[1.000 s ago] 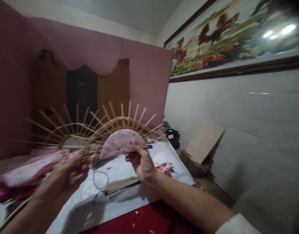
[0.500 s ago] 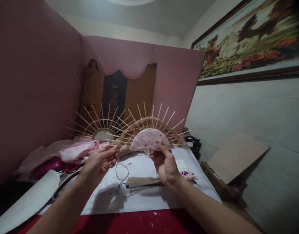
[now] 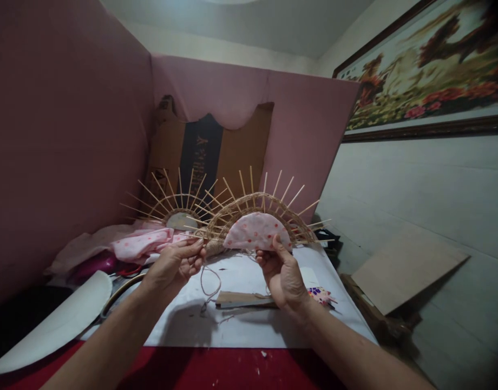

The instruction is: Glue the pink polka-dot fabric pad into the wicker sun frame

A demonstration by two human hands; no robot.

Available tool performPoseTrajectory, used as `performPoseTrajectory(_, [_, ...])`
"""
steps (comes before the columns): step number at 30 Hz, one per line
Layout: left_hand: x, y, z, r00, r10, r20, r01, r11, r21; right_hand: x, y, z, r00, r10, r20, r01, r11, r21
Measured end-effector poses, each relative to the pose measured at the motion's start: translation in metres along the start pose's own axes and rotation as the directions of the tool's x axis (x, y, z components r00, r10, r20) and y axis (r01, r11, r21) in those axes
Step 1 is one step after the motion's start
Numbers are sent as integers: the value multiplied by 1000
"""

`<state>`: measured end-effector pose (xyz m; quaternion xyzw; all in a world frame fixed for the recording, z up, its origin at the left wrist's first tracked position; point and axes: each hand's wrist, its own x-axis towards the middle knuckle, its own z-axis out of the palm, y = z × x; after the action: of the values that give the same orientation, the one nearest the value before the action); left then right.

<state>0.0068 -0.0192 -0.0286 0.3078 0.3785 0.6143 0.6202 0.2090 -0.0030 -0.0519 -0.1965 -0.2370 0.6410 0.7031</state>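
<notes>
A: How to hold the half-round weaving of pale sticks and tan cord with a pink dotted cloth centre [image 3: 257,230]?

B: Level, above the white-covered worktop [image 3: 241,331]. Pinch the lower cloth edge lightly with the right hand [image 3: 284,273], as now; steady the left end with the left hand [image 3: 172,265], fingers narrowed on stick or cord, unclear which.

A: Any change since half a second ago?

B: Shifted slightly right in view, like the torn brown cardboard panel [image 3: 247,149] behind; still gripped alike.

Sticks [image 3: 266,184] look wooden, the weave [image 3: 222,230] rough — the semicircle [image 3: 251,230] cloth (matt).
</notes>
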Motion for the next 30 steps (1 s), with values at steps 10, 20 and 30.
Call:
performPoseTrajectory(10, [2, -3, -3, 1000, 0, 10, -1, 1000, 14, -2, -1, 2, 999, 38, -4, -38, 999, 9])
performPoseTrajectory(20, [-2, 0, 2, 997, -51, 55, 50, 999, 21, -4, -2, 3, 999, 52, 4, -52, 999, 8])
performPoseTrajectory(30, [-1, 4, 0, 1000, -12, -4, 12, 1000, 9, -1, 0, 0, 999, 46, 25, -46, 999, 9])
